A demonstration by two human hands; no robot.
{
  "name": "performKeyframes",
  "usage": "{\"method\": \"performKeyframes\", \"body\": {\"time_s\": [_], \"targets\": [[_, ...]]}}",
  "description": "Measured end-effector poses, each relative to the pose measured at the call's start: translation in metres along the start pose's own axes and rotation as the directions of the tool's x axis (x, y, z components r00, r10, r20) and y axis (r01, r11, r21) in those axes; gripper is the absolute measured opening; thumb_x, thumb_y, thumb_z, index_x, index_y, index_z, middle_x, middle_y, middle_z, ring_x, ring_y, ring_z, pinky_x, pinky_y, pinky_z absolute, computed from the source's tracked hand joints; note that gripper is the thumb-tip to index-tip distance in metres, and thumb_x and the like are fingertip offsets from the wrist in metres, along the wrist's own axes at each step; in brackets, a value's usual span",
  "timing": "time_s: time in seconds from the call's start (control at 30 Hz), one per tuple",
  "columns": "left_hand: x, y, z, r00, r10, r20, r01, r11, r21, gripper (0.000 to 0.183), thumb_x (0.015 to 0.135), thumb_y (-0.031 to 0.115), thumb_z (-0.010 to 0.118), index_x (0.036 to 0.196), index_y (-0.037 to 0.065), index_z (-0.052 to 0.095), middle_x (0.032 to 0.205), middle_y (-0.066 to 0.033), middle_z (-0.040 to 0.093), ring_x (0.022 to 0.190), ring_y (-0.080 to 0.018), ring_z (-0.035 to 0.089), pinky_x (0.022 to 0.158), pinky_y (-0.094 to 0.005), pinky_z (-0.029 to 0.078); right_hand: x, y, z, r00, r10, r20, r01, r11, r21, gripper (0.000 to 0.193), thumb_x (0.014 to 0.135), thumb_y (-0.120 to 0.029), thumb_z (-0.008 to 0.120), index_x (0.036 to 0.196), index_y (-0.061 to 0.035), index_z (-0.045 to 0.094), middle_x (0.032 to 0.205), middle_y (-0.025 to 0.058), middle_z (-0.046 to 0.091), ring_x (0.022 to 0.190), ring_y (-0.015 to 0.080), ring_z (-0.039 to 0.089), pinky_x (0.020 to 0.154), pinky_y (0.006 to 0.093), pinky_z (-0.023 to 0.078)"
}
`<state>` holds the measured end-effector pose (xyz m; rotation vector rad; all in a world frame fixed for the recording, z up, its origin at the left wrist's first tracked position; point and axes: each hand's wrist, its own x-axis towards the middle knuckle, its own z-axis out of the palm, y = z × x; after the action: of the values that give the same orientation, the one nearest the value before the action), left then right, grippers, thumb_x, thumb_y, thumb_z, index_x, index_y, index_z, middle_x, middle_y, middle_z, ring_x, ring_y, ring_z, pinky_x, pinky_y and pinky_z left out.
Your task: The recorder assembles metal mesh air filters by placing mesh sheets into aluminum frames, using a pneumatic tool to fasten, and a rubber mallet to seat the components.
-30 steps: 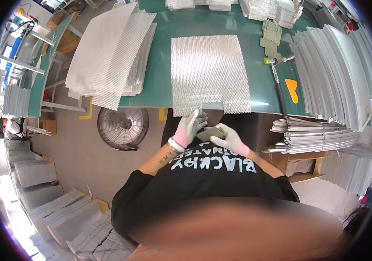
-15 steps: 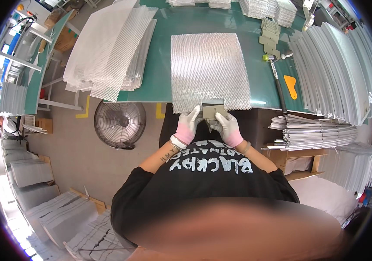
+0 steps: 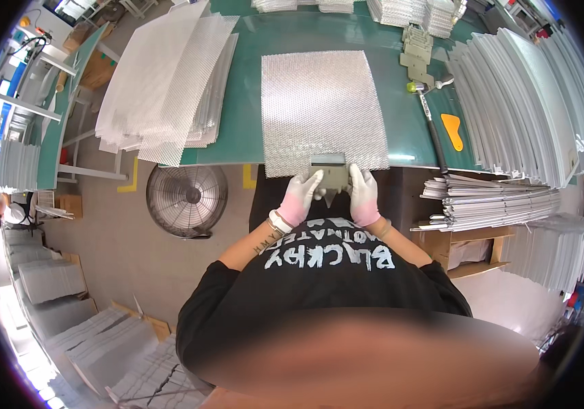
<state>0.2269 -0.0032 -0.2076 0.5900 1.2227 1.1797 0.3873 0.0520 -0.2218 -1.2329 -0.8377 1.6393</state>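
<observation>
A silvery mesh sheet [image 3: 323,109] lies flat on the green tabletop, its near edge reaching the table's front edge and cut by a rectangular notch. At that notch, a flat grey-green plate [image 3: 333,178] is held between my two gloved hands. My left hand [image 3: 299,196] pinches its left side, thumb toward the plate. My right hand [image 3: 364,196] is closed on its right side. A pointed bit shows below the plate. Whether the plate touches the mesh cannot be made out.
Mesh sheets [image 3: 159,88] are piled at the left. Further right lie a hammer [image 3: 431,126], a yellow scraper [image 3: 451,131] and several grey-green plates [image 3: 417,48]. White panels [image 3: 503,102] stand along the right side. A floor fan [image 3: 187,200] stands below the table, left of me.
The plate has turned to sit squarely in front of the notch. My right thumb has shifted from across its face to its right side. The view has shifted slightly.
</observation>
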Motion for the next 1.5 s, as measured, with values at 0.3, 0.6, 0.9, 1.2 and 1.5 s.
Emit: {"method": "performKeyframes", "body": {"time_s": [0.3, 0.6, 0.9, 1.2, 1.5], "targets": [[0.008, -0.023, -0.004, 0.997, 0.059, 0.041, -0.047, 0.967, -0.249, 0.026, 0.102, 0.021, 0.051, 0.119, 0.002, 0.056, 0.101, -0.0052, 0.064, 0.079, -0.0109, 0.060, 0.070, -0.0246, 0.051, -0.002, -0.011, 0.002, 0.999, 0.032, 0.019, -0.031, 0.998, -0.060, 0.024, 0.096, -0.024, 0.063, 0.093, -0.0008, 0.066, 0.081, 0.0008, 0.065, 0.068, 0.0064, 0.057, 0.062, 0.0220, 0.046], [-0.013, 0.063, -0.031, 0.570, -0.500, 0.652, -0.331, 0.586, 0.739, 0.054, 0.101, 0.040, 0.049, 0.132, -0.004, 0.052, 0.118, -0.0167, 0.065, 0.115, -0.0220, 0.059, 0.102, -0.0306, 0.044, 0.000, 0.003, -0.008, 0.922, 0.088, 0.377, -0.024, 0.985, -0.171, 0.037, 0.099, -0.035, 0.055, 0.104, 0.0012, 0.061, 0.090, 0.0043, 0.065, 0.078, 0.0132, 0.060, 0.069, 0.0298, 0.050], [0.106, 0.117, 0.021, 0.629, 0.193, 0.753, -0.661, -0.377, 0.649, 0.065, 0.087, 0.054, 0.057, 0.142, 0.019, 0.048, 0.151, -0.0178, 0.036, 0.141, -0.0383, 0.029, 0.116, -0.0554, 0.018, -0.010, -0.016, 0.002, 0.989, -0.016, 0.148, 0.037, 0.990, -0.139, 0.035, 0.102, -0.029, 0.043, 0.100, -0.0015, 0.063, 0.077, 0.0023, 0.063, 0.063, 0.0074, 0.054, 0.055, 0.0233, 0.041], [0.042, 0.069, 0.065, 0.746, 0.299, 0.596, -0.508, -0.323, 0.798, 0.058, 0.092, 0.041, 0.053, 0.142, 0.014, 0.045, 0.147, -0.0218, 0.038, 0.137, -0.0429, 0.032, 0.113, -0.0603, 0.017, -0.005, -0.019, -0.039, 0.984, -0.175, 0.022, 0.176, 0.978, -0.107, 0.026, 0.100, -0.023, 0.051, 0.097, -0.0016, 0.065, 0.086, 0.0002, 0.062, 0.078, 0.0070, 0.055, 0.070, 0.0263, 0.047], [0.031, 0.071, 0.069, 0.780, 0.243, 0.576, -0.505, -0.298, 0.810, 0.058, 0.092, 0.042, 0.054, 0.142, 0.016, 0.045, 0.149, -0.0182, 0.036, 0.140, -0.0402, 0.029, 0.115, -0.0594, 0.016, 0.005, 0.023, -0.065, 0.939, -0.336, 0.074, 0.342, 0.883, -0.323, 0.018, 0.098, -0.015, 0.058, 0.104, -0.0002, 0.064, 0.094, 0.0012, 0.064, 0.079, 0.0097, 0.057, 0.073, 0.0278, 0.049]]}}
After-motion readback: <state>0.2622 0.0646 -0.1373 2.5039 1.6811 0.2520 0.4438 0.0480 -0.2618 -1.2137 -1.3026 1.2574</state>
